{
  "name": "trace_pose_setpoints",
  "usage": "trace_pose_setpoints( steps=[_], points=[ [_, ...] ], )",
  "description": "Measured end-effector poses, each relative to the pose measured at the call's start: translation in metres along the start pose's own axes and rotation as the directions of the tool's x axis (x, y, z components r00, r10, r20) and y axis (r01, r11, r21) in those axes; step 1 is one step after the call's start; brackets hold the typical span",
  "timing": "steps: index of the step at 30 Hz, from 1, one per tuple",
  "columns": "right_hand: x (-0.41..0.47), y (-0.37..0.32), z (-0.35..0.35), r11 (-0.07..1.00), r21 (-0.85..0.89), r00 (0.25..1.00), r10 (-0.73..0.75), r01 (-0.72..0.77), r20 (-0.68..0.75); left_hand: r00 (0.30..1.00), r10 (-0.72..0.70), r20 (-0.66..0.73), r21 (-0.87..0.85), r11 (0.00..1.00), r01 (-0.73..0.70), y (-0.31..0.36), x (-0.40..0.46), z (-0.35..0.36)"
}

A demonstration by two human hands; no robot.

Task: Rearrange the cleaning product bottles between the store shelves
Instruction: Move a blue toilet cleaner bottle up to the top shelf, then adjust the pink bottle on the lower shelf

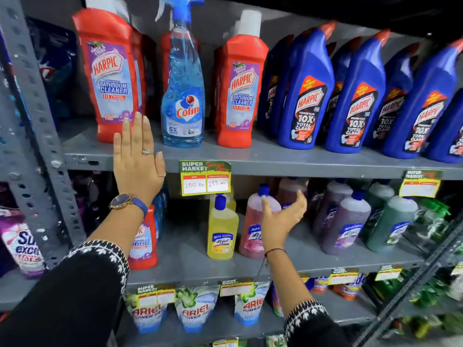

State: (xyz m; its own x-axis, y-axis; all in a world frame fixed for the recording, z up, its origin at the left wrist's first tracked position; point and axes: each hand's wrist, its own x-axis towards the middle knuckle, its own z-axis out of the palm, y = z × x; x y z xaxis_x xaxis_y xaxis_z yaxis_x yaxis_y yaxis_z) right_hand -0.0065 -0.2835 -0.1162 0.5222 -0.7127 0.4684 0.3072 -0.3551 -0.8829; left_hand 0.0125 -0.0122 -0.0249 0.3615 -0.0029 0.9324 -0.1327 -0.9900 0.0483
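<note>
On the upper shelf [275,160] stand a red Harpic bathroom cleaner bottle [110,76], a blue Colin spray bottle [183,96] and a second red Harpic bottle [240,96]. My left hand [137,164] is raised flat with fingers spread, just below the first red bottle, holding nothing. On the middle shelf stand a small red Harpic bottle [145,244], a yellow Lizol bottle [221,229] and a pink Lizol bottle [253,226]. My right hand [283,216] is open, palm curved, right beside the pink bottle without gripping it.
Several blue Harpic toilet cleaner bottles [308,96] fill the upper shelf's right side. Purple [345,226] and green [390,224] Lizol bottles stand on the middle shelf. Ariel pouches [195,311] sit on the lower shelf. A grey perforated upright [37,108] stands at left.
</note>
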Motion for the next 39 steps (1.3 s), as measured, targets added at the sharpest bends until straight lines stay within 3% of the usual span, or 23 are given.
trace_pose_setpoints(
  steps=[3,6,10,17,29,39],
  points=[
    [0.003,0.026,0.017,0.959,-0.153,0.949,0.264,-0.239,0.17,1.0,-0.005,0.0,-0.005,1.0,0.005,0.0,0.0,0.0],
    [0.003,0.033,0.039,0.913,-0.286,0.905,0.359,-0.29,0.227,1.0,-0.005,-0.008,-0.003,1.0,0.005,0.0,0.0,-0.001],
    [0.003,0.039,0.053,0.862,-0.39,0.89,0.417,-0.323,0.185,1.0,-0.005,-0.014,-0.004,1.0,0.005,0.001,0.0,-0.001],
    [0.011,0.061,0.047,0.885,-0.416,0.932,0.31,-0.21,0.188,1.0,0.0,-0.024,0.001,1.0,0.0,0.0,0.001,0.0],
    [0.075,0.084,0.0,0.872,-0.42,0.953,0.298,-0.252,0.046,1.0,-0.018,0.005,0.042,0.999,0.018,0.002,0.0,-0.003],
    [0.097,0.103,-0.014,0.884,-0.437,0.97,0.224,-0.164,0.09,0.999,-0.031,0.025,0.057,0.998,0.03,0.002,0.002,-0.003]
  ],
)
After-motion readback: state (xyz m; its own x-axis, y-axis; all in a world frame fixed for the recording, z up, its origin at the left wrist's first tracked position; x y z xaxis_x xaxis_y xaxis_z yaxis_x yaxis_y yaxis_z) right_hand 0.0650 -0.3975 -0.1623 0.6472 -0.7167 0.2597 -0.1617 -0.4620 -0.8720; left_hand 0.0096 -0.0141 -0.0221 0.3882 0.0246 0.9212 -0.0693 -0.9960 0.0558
